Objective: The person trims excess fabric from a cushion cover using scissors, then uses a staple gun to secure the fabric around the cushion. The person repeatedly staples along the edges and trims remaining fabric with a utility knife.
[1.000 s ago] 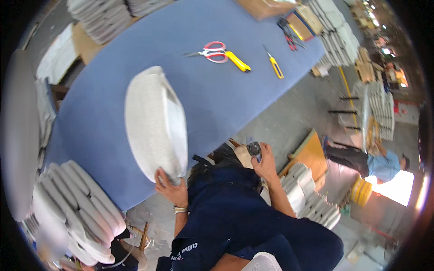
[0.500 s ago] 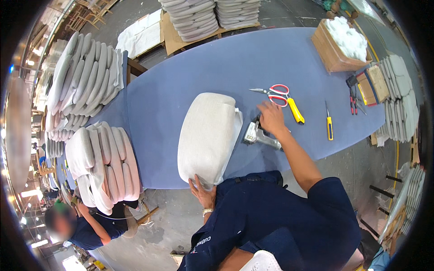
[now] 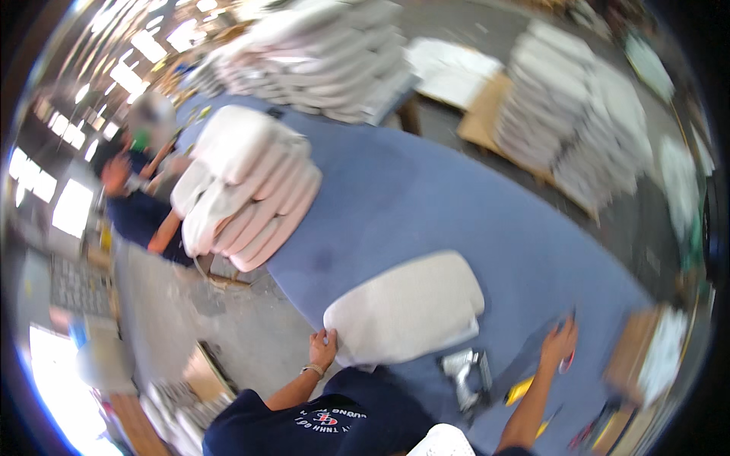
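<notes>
A light grey padded cushion (image 3: 407,308) lies on the blue-covered table. My left hand (image 3: 323,348) grips its near left corner, the fingers bent over the edge. Out to the right, my right hand (image 3: 560,343) is closed around a pair of scissors (image 3: 566,363). The red handle shows under the palm and the dark tip sticks out past the fingers; the rest is hidden. Between the cushion and my right arm rests a silver staple gun (image 3: 461,372). Beside my right forearm lies a yellow-handled tool (image 3: 518,391).
A tall pile of cushions (image 3: 251,190) stands at the table's left edge, with another pile (image 3: 327,57) farther back. Stacked cushions (image 3: 570,114) sit on cardboard beyond the table. A carton with white filling (image 3: 635,349) is at right. A co-worker (image 3: 144,216) is at far left.
The view has swung left, and the picture is blurred. My right hand has gone from above the staple gun to the scissors and closed on them. My left hand stays at the cushion.
</notes>
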{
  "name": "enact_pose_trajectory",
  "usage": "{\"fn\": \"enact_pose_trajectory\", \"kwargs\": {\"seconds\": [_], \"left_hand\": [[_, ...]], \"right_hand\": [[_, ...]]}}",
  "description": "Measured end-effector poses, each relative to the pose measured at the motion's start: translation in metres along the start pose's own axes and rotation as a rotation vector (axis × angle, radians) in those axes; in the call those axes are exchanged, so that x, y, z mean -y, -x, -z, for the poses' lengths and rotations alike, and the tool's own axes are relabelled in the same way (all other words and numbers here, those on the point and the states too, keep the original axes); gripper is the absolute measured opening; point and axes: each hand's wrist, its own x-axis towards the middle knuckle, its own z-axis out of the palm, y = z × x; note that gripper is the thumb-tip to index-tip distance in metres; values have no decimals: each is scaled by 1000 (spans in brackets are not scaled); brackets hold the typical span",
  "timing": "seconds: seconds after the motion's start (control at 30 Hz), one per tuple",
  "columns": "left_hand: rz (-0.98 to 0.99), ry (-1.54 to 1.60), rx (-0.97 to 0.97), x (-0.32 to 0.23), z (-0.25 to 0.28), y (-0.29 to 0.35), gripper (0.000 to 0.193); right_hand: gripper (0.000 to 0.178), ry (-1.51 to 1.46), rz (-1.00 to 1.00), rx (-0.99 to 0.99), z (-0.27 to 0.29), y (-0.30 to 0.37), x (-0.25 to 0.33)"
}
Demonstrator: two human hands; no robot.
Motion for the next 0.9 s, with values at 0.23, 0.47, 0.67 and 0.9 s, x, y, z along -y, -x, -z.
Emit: {"fn": "enact_pose_trajectory", "kwargs": {"seconds": [0.23, 0.47, 0.67, 0.9], "left_hand": [[117, 153, 64, -15, -13, -2, 73], [70, 126, 178, 2, 16, -13, 75], [203, 167, 849, 12, 99, 28, 71], [-153, -126, 694, 24, 76, 28, 71]], "right_hand": [[38, -734, 181, 493, -63, 24, 178], [35, -623, 107, 640, 43, 9, 218], [32, -507, 170, 529, 93, 62, 197], [25, -951, 28, 308, 123, 132, 208]]}}
